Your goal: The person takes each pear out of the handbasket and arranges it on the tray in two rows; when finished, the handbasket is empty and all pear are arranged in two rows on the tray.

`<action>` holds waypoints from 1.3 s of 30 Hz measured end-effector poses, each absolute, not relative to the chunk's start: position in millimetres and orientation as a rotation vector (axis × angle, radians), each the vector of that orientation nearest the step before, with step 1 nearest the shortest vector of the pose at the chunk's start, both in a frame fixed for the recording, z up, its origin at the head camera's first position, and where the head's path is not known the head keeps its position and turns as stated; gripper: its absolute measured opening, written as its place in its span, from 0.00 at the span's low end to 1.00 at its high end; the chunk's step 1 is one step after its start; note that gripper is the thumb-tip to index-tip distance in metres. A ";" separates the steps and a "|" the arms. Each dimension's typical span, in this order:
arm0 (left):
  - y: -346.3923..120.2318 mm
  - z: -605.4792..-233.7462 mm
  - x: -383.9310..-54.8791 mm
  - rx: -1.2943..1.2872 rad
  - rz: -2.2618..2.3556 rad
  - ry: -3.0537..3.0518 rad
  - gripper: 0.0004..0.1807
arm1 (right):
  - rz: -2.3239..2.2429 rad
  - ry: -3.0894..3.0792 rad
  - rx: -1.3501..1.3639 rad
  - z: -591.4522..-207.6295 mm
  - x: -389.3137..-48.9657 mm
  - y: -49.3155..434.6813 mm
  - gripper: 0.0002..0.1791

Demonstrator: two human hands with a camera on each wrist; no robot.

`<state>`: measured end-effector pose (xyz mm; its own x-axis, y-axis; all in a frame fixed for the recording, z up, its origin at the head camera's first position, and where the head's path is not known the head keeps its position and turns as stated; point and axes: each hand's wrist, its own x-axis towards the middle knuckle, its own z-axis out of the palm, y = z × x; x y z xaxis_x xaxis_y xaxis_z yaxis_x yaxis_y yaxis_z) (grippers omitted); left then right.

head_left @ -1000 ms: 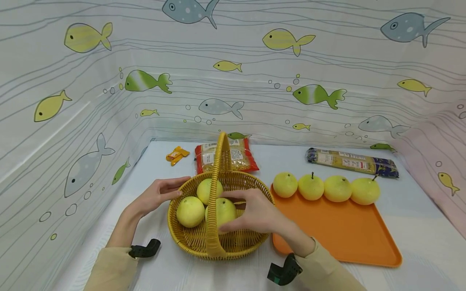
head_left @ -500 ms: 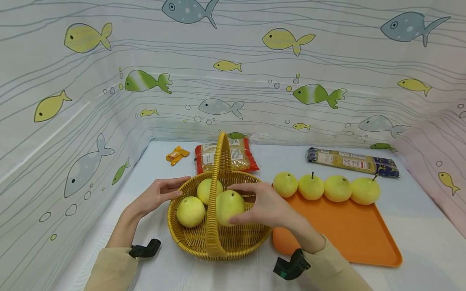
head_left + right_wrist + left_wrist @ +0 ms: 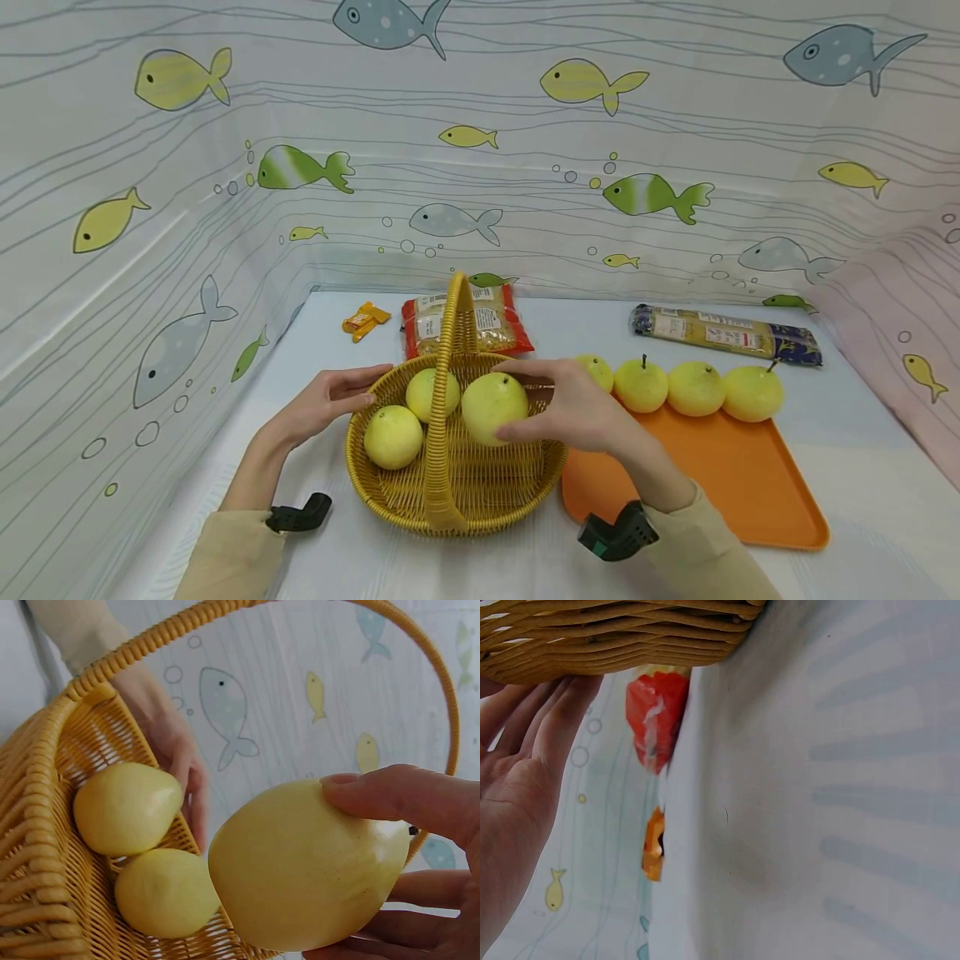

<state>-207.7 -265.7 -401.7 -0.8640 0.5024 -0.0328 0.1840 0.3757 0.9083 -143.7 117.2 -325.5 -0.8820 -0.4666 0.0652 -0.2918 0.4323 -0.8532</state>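
Note:
My right hand grips a pale yellow pear above the right half of the wicker basket. In the right wrist view the thumb presses one side of the pear while fingers curl under it, its dark stem towards the palm. Two more pears, a nearer one and a farther one, lie in the basket left of its tall handle. My left hand rests against the basket's left rim. In the left wrist view its fingers extend straight along the outer wall, tips hidden behind the weave.
Right of the basket lies an orange tray, with several pears lined up along its far edge. Behind them is a long blue-ended packet. A red-edged bag and a small orange packet lie behind the basket.
My right hand has lifted the pear from the basket's bottom and carried it rightward, away from the handle. The left hand and the basket have stayed in place.

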 end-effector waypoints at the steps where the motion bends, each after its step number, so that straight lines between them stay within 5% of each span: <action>1: -265.7 -401.5 -207.8 0.604 1.487 2.334 0.29 | -1.445 2.494 -0.663 -324.8 -144.2 118.9 0.38; 39: -266.5 -404.7 -208.9 0.617 1.499 2.322 0.29 | -1.547 2.600 -0.351 -334.2 -138.4 216.9 0.38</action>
